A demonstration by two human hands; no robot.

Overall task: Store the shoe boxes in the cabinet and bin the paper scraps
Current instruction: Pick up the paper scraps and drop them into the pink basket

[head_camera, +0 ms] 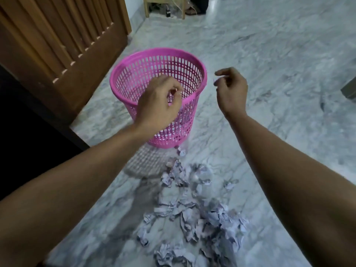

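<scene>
Your left hand (pixel 158 103) sits in front of the pink bin (pixel 154 60), so its near rim and part of the mesh wall are hidden behind your knuckles. Fingers are curled in with the tips pinched together; something pale shows betw. them, but it's too small and blurred to say if it's paper. Your right hand (pixel 232 91) hangs just right of the bin rim, thumb and forefinger pinched on a tiny pale sliver, prob. a scrap, though it's hard to make out. Inside of the bin: can't tell what's in there, the mesh and your hand block it.

The paper scraps (pixel 194 209) are a loose heap of crumpled white-bluish pieces on the marble floor (pixel 279 54), spread from just below the bin's base down to the bottom edge, where the heap is cut off. One small ball lies right at the bin's foot. The bin stands upright, lattice sides, wider at the top. No shoe boxes in view.

Edges: a brown slatted wooden door (pixel 57 41) stands close on the bin's left, w/ a dark area below it at the left edge. Floor to the right of the bin and heap is open. Furniture legs (pixel 165 8) show far back at top centre, and a grey object is cut off at the right edge.
</scene>
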